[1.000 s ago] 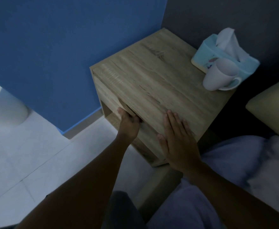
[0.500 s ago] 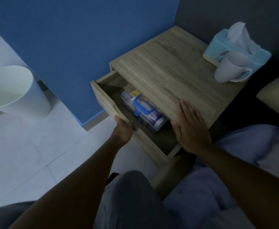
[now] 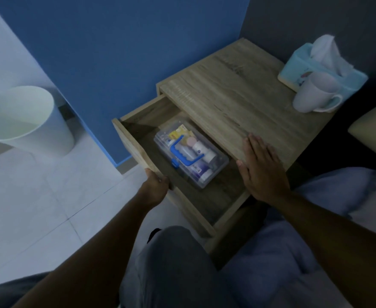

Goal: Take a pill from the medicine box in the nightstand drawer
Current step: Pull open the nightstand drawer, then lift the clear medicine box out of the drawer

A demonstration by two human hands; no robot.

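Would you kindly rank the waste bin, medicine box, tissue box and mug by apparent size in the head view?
1. waste bin
2. medicine box
3. tissue box
4. mug
The box ranking is unsure: the tissue box sits farther away, partly behind the mug.

One nightstand (image 3: 238, 103) with one drawer (image 3: 138, 150) open; one clear medicine box (image 3: 213, 172) inside, contents too small to count; one mug (image 3: 313, 94); one tissue box (image 3: 351, 78); one white bin (image 3: 38, 123); two hands, left hand (image 3: 154, 187) and right hand (image 3: 261, 172).
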